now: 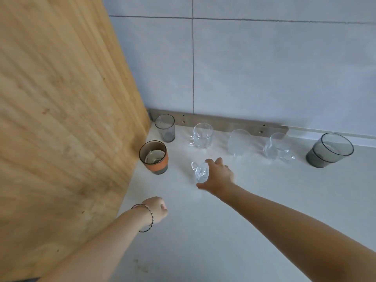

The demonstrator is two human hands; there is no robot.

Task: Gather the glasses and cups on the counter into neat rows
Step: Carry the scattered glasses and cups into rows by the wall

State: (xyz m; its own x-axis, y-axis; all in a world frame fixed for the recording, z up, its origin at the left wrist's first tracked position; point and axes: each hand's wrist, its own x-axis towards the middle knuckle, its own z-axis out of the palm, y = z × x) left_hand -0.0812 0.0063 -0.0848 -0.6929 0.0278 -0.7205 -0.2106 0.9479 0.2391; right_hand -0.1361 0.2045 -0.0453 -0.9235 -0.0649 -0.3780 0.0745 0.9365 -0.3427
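Right hand: the right hand (218, 175) reaches forward over the white counter (203, 231), fingers wrapped around a small clear glass cup with a handle (200, 172).
Left hand: the left hand (157, 208) is curled into a loose fist just above the counter, empty, with a thin cord bracelet (149, 218) on the wrist.
Back row: small smoky grey ribbed glass (165, 128), clear handled glass mug (202, 135), frosted clear tumbler (239, 142), clear glass pitcher-like cup (277, 146), large smoky grey glass (329, 150), spaced apart along the tiled wall (264, 68).
Front left: grey cup with an orange band (154, 157), beside the wooden panel (61, 119).
Writing: no readable brand or label.
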